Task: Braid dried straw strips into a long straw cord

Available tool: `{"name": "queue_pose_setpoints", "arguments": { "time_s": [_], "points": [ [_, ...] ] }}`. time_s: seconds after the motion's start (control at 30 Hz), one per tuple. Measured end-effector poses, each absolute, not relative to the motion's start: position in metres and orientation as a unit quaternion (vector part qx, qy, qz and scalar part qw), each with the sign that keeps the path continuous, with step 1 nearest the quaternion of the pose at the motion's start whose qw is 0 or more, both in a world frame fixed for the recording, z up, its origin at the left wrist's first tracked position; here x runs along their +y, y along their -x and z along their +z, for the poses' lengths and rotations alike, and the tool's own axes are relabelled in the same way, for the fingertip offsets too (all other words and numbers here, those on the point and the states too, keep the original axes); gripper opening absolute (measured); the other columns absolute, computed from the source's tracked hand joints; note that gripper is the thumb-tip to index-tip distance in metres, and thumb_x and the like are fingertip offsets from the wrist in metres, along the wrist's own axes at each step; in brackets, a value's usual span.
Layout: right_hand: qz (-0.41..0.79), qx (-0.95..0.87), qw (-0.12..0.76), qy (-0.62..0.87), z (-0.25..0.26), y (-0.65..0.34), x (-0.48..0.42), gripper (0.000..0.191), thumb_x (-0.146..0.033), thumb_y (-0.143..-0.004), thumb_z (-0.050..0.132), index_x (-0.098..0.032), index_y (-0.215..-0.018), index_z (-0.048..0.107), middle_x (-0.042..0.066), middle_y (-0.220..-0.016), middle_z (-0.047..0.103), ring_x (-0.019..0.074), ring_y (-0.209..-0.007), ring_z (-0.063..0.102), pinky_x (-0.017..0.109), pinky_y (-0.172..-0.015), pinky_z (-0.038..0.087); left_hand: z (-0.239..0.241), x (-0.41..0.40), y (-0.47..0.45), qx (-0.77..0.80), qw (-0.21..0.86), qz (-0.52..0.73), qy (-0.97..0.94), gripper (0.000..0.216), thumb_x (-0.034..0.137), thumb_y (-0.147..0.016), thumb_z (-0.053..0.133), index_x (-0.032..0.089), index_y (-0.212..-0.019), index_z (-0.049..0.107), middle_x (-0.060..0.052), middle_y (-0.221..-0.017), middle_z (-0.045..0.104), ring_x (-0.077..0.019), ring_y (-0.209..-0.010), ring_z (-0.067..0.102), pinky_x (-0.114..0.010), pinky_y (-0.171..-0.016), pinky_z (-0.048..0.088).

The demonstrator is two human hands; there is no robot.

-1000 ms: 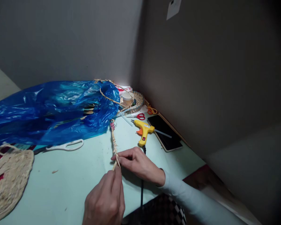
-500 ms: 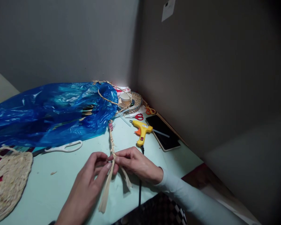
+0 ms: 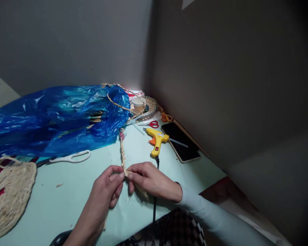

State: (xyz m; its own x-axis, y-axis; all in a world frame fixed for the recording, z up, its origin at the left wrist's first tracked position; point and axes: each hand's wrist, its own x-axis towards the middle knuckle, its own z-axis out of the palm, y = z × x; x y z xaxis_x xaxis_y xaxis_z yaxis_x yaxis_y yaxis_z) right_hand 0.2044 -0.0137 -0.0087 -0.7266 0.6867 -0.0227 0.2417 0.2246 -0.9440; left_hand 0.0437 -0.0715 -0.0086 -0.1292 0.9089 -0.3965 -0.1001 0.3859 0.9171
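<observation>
A thin braided straw cord [image 3: 122,150] runs across the pale green table [image 3: 66,191] from a small clip near the blue bag down to my hands. My left hand [image 3: 106,191] pinches the cord's near end between thumb and fingers. Facing it, my right hand [image 3: 149,179] grips the same spot, and loose straw strips trail under its palm. Fingertips of both hands meet at the braid's working end.
A crumpled blue plastic bag [image 3: 53,118] fills the back left. A yellow glue gun [image 3: 157,140], a dark phone [image 3: 181,141], red scissors [image 3: 152,124], orange scissors [image 3: 166,118] and a small woven basket [image 3: 147,107] lie at the back right. White scissors [image 3: 72,157] and a woven straw mat [image 3: 9,198] lie at left.
My left hand rose from low beside the loose strips to meet the right hand at the braid's end. The long loose strip seen hanging half a second ago is now mostly hidden.
</observation>
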Motion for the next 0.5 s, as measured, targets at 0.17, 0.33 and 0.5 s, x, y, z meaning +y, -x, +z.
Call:
{"name": "queue_pose_setpoints", "arguments": {
  "time_s": [0.17,0.33,0.5],
  "points": [
    [0.423,-0.818,0.196,0.337,-0.004,-0.202,-0.021,0.030,-0.021,-0.098,0.044,-0.015,-0.075,0.062,0.001,-0.065,0.065,0.0099,-0.059,0.054,0.021,-0.064,0.038,-0.012,-0.071,-0.044,0.638,0.513,0.451,-0.355,0.033,0.047,-0.073,0.072,0.018,-0.080,0.059,0.011,-0.046,0.041,-0.0047,-0.041,0.028,-0.015,-0.040,0.018],
    [0.266,-0.863,0.221,0.369,-0.004,-0.206,-0.034,0.026,-0.022,-0.099,0.044,-0.015,-0.082,0.063,0.005,-0.077,0.064,0.0135,-0.067,0.056,0.025,-0.065,0.039,-0.011,-0.070,-0.040,0.654,0.488,0.441,-0.374,0.028,0.042,-0.071,0.075,0.017,-0.068,0.061,0.009,-0.043,0.041,-0.0060,-0.041,0.029,-0.017,-0.041,0.017],
    [0.114,-0.896,0.208,0.376,-0.004,-0.200,-0.064,0.021,-0.015,-0.097,0.042,-0.015,-0.094,0.063,0.007,-0.082,0.062,0.0190,-0.067,0.057,0.031,-0.057,0.039,-0.010,-0.071,-0.040,0.642,0.502,0.439,-0.378,0.025,0.040,-0.070,0.074,0.018,-0.067,0.062,0.004,-0.051,0.058,-0.0094,-0.047,0.045,-0.018,-0.047,0.032]
  ]
}}
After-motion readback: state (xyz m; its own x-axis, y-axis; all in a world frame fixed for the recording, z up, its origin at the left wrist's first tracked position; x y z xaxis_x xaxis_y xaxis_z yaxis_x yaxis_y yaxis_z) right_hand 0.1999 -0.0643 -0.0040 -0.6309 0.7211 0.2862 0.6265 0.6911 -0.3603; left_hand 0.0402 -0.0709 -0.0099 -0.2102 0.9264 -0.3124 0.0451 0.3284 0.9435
